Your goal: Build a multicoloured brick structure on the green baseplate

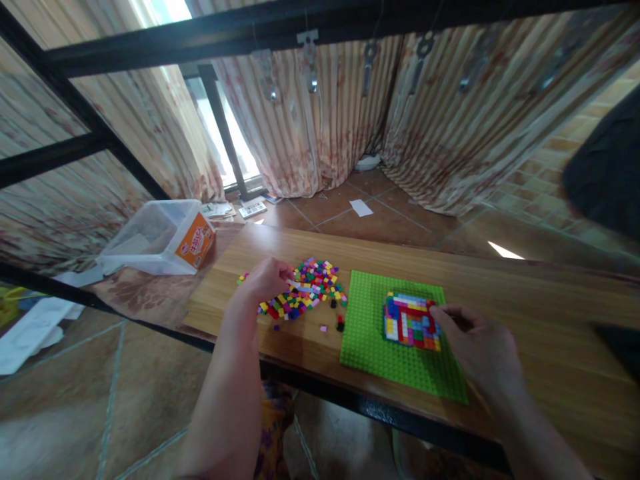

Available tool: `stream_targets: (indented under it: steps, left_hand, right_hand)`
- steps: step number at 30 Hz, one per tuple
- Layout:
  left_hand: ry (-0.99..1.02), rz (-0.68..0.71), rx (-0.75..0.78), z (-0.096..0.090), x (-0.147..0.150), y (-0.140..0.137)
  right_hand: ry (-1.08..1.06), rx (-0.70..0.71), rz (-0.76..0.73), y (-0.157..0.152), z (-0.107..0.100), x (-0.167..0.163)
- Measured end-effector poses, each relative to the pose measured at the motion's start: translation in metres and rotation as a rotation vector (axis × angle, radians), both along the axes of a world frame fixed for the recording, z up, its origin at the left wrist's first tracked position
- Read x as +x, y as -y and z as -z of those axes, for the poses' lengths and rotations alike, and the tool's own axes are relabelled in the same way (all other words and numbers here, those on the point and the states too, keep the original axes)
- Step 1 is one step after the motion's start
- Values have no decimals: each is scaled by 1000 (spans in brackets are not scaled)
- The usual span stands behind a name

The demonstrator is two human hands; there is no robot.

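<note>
A block of colourful toy building bricks [410, 321] stands on a green studded baseplate [367, 333]. At its right edge is my right hand [480, 343], thumb and forefinger drawn together and touching the bricks. A bit of red shows under its curled fingers; whether it is a held brick I cannot tell. My left hand [267, 280] reaches over a loose pile of small bricks [320, 277] left of the baseplate. Its fingers are bent together, and anything between them is hidden. A few single bricks, such as a pink brick [323, 328], lie between pile and baseplate.
The wooden table [540, 293] has a dark metal front edge. A clear plastic box [150, 243] with an orange label stands to the left. Overhead runs a black metal bar [210, 40] with hanging metal clips. Striped curtains [320, 127] hang behind.
</note>
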State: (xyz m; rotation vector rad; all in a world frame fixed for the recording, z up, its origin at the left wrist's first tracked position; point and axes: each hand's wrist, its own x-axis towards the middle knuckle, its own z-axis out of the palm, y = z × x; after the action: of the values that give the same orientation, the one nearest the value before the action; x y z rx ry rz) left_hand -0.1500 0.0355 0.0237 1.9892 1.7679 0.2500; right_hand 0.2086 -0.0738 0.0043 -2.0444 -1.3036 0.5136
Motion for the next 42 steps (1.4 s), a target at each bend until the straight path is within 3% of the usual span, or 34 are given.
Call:
stream_targets:
  steps: [9, 21, 27, 31, 33, 37, 42]
  left_hand:
    - [-33, 30, -34, -8, 9, 3]
    - [89, 155, 8, -3, 8, 4]
    - [655, 166, -92, -15, 29, 10]
    - [922, 188, -209, -15, 78, 23]
    - [1063, 168, -312, -10, 105, 32]
    - [1217, 90, -429, 2, 143, 50]
    - [1273, 101, -426, 7, 156, 61]
  right_hand:
    - [4, 13, -14, -1, 1, -1]
    - [16, 44, -49, 0, 3, 1]
    - [-97, 201, -13, 0, -2, -10]
    - [-166, 394, -46, 1, -9, -30]
    - [-203, 411, -120, 1, -12, -40]
    - [-301, 390, -249, 1, -13, -52]
    - [-339, 370, -275, 1, -13, -52]
